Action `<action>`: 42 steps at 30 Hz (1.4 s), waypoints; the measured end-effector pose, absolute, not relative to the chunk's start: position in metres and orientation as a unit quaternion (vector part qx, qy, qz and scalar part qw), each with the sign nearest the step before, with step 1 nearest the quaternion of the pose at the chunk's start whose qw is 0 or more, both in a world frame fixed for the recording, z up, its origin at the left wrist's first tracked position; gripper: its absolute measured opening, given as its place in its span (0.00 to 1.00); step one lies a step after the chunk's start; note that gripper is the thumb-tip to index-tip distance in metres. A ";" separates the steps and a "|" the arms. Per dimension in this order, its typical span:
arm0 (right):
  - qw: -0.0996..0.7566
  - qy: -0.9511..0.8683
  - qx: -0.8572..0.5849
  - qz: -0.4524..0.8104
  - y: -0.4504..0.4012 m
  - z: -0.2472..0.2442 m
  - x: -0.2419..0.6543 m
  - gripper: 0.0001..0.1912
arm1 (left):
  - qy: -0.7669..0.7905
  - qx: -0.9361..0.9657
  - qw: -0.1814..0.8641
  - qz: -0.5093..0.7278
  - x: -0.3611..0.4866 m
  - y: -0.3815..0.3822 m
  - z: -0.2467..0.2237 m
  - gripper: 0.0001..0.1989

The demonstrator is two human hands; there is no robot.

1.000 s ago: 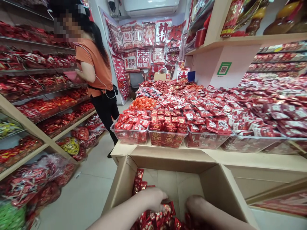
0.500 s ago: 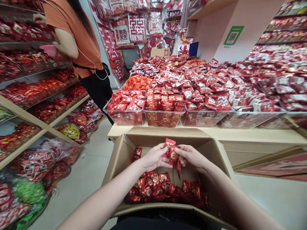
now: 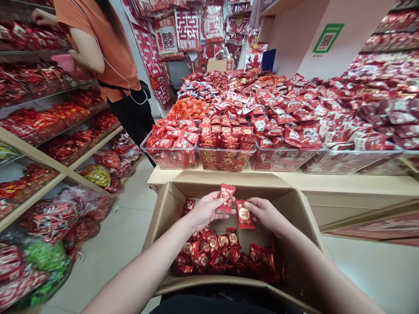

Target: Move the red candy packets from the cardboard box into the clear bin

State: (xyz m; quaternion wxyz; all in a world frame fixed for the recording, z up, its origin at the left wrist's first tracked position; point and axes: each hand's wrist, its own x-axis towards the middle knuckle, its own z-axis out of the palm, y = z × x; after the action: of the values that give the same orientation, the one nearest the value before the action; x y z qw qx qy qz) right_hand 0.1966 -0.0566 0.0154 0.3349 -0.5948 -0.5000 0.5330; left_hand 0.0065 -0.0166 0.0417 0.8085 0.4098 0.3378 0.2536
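Clear plastic bins (image 3: 225,160) lined the pale surface (image 3: 343,181). Over the cardboard box (image 3: 160,211), left fingers (image 3: 216,203) clamped one red-and-gold packet (image 3: 227,198), right fingers (image 3: 252,207) a second packet (image 3: 245,215) — two in hand, a loose heap (image 3: 212,248) left inside.

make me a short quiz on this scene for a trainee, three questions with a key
1. True or false: the left hand and right hand each hold a red packet.
2. Loose packets near the hands lie in: A) a glass jar; B) a cardboard box; C) a woven basket.
3. Fill in: the nearby person's top is ____ in colour.

Key: 1 true; 2 B; 3 orange.
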 end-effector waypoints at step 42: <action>0.516 -0.456 -0.427 0.586 -0.060 0.037 0.172 0.13 | 0.392 0.427 0.730 0.362 0.023 -0.019 0.048 0.18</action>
State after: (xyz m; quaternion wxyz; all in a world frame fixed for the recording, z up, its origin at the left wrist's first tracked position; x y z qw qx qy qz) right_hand 0.1724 -0.0598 0.0366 0.5155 -0.4270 -0.4561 0.5865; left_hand 0.0232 -0.0193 0.0480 0.7301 0.4266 0.3922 0.3622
